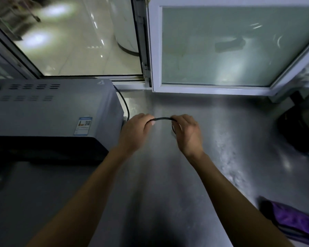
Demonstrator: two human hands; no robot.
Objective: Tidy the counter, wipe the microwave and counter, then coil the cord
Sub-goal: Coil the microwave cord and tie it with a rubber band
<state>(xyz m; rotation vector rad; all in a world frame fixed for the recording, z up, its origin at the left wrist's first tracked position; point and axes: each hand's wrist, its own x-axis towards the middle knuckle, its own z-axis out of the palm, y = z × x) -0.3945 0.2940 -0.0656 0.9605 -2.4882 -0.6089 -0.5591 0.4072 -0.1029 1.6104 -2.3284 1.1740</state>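
A grey microwave (48, 111) stands on the left of the steel counter (168, 175), with a blue sticker on its top. Its black cord (163, 118) runs from the back corner down the microwave's right side and arches between my hands. My left hand (135, 130) pinches the cord beside the microwave. My right hand (187, 132) grips the other end of the arch, with a loop of cord showing under its fingers. Both hands hover just above the counter.
A purple cloth (292, 220) lies at the counter's right front edge. A dark round object (300, 129) sits at the far right. Behind the counter is a white-framed window (235, 49), its left pane open onto a tiled floor.
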